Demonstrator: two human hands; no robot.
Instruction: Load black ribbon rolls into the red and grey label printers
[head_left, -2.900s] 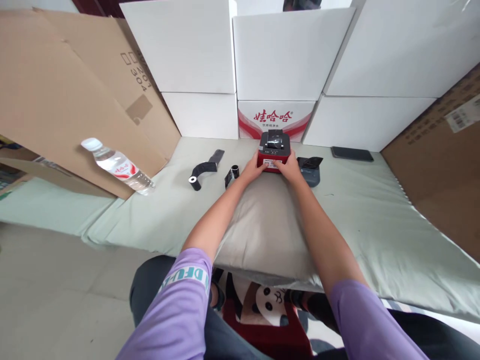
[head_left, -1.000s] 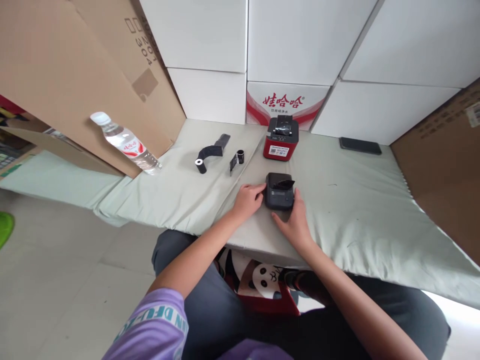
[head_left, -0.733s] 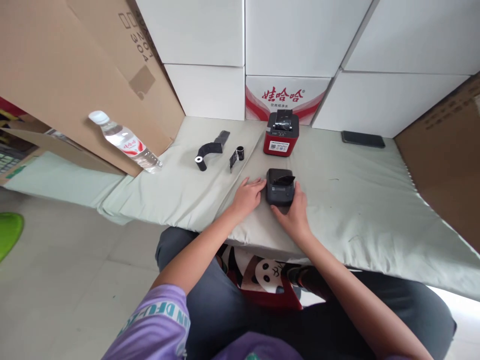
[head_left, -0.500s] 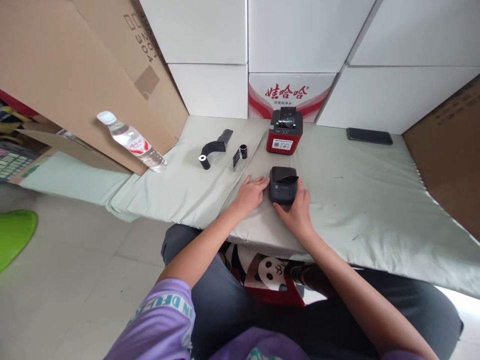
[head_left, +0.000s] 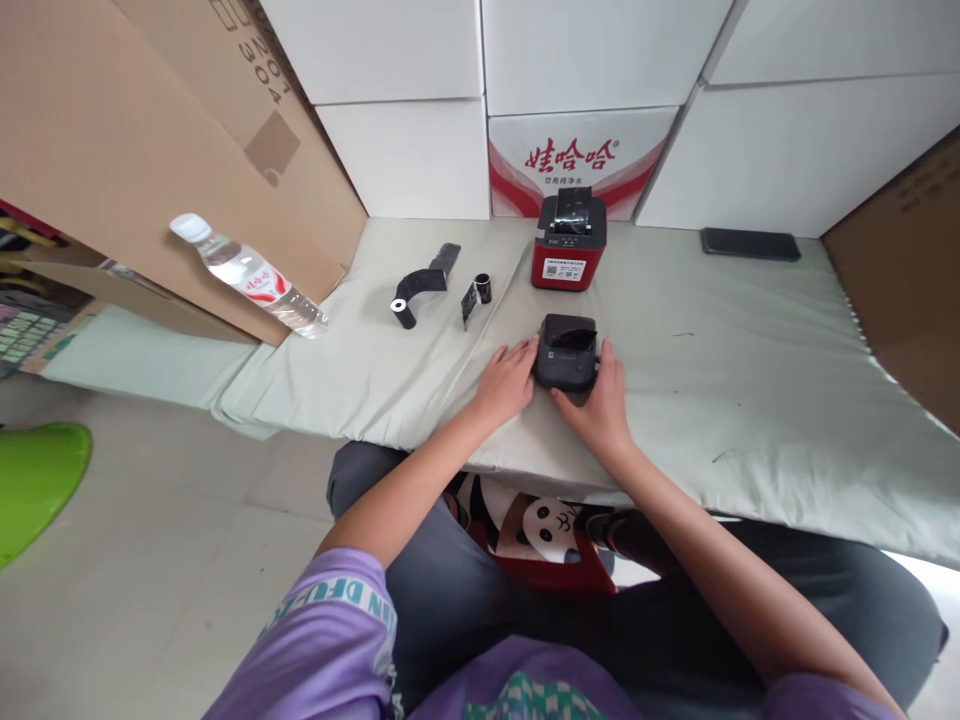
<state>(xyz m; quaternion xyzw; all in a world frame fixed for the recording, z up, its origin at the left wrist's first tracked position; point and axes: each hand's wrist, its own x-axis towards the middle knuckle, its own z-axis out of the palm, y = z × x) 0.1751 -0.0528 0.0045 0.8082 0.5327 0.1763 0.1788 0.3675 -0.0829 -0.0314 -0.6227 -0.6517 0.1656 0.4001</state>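
Note:
A small black label printer sits on the cloth in front of me, a short piece of shiny black film sticking out of its top. My left hand lies with fingers stretched out, their tips against the printer's left side. At the right front corner, my right hand grips the printer, thumb at the front and fingers along the right side. Behind it stands a red and black printer with black film out of its top. To the left lie a partly unrolled black roll and a smaller black roll.
A water bottle lies at the left near a large cardboard box. White boxes line the back. A black phone lies at the back right. Another cardboard box borders the right side. A green stool stands on the floor.
The view has tilted slightly, so most things sit a little higher in the picture. My left fingers now lie closer along the printer's left side. My right hand stays at its corner.

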